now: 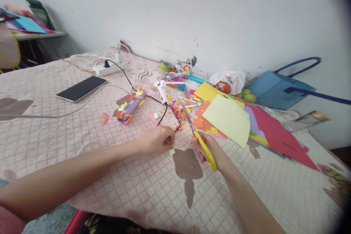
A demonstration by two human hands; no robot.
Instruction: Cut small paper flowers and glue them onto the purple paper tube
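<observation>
While the right hand grips a pair of scissors near the middle of the table, the left hand rests to its left with its fingers bent inward and a small pale-yellow scrap at their tips; I cannot tell whether the scrap is pinched or only touched. The scissors have bright yellow handles and slim silvery blades, which slant far and left over bits of coloured paper. The scrap is angular and lies against a patterned tablecloth. On the right, a pale-yellow sheet tops the overlapping coloured papers, its left edge close to the blades. On the far side, a white glue gun stands with its black cord looping near between the hands, while a purple tube with orange and yellow paper flowers lies farther left. Between that tube and the phone at far left there is room, and a broader stretch of cloth runs near, from between the forearms to the table's near edge.
</observation>
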